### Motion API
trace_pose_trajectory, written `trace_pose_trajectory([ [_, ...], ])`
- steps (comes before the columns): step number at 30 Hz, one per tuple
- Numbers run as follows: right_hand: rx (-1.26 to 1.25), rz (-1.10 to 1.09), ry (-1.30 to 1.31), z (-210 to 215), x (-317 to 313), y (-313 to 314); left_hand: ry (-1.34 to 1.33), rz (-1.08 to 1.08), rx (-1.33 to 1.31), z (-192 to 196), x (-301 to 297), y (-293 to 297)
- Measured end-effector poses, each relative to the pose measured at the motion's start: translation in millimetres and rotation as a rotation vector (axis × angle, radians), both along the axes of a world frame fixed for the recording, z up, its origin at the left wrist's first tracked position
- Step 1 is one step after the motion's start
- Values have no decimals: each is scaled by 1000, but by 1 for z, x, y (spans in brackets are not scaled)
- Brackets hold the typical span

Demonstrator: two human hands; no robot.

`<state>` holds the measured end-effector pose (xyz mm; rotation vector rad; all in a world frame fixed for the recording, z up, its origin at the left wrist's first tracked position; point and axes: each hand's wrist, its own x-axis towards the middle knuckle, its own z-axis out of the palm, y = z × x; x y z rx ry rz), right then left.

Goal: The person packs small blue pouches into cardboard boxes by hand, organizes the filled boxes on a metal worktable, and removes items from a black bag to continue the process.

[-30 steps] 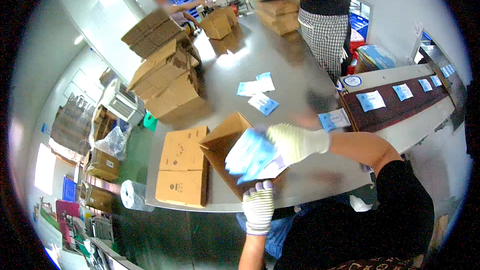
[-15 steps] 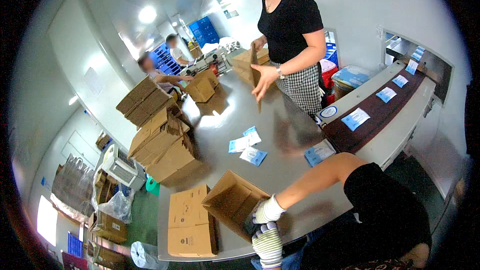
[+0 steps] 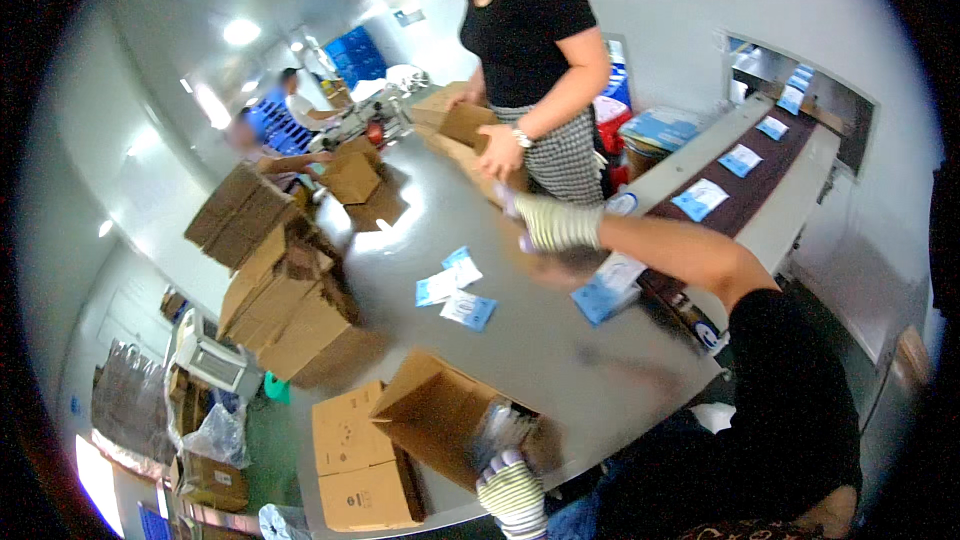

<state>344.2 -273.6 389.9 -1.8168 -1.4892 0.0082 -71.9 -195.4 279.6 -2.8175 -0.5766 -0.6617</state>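
An open cardboard box (image 3: pixel 425 415) lies tilted near the table's front edge, with something clear and plastic-like (image 3: pixel 503 427) inside. At its near edge my left hand (image 3: pixel 513 498), in a striped glove, is closed on the cardboard. My right hand (image 3: pixel 560 223), gloved alike, is stretched out over the table toward the conveyor side. It is blurred by motion, but its thumb and fingers look apart with nothing visible between them. Closest to it are blue-and-white packets (image 3: pixel 607 288) at the conveyor's end. Several similar packets (image 3: pixel 468 310) lie mid-table.
A closed carton (image 3: pixel 365 470) sits left of the open box. Flattened cartons (image 3: pixel 285 290) are piled along the left table edge. Across the table a person in black (image 3: pixel 530 30) handles a carton (image 3: pixel 468 128). More packets ride the dark conveyor belt (image 3: pixel 715 225). Other people work farther back.
My right hand has left the open box and reached up and away over the table. My left hand stays at the box. The co-worker's carton has been lowered and turned.
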Motion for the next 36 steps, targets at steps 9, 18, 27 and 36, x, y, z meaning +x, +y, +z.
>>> trace_pose_trajectory([
  [9,121,-205,620,9,87,-1,13,54,41,3,-2,11],
  [18,-467,-226,445,-62,58,-76,21,45,12,12,3,11],
  [27,-831,-281,-11,-92,79,-83,12,70,43,3,4,18],
  [36,-1100,109,-245,-93,64,-35,11,105,-8,8,7,18],
])
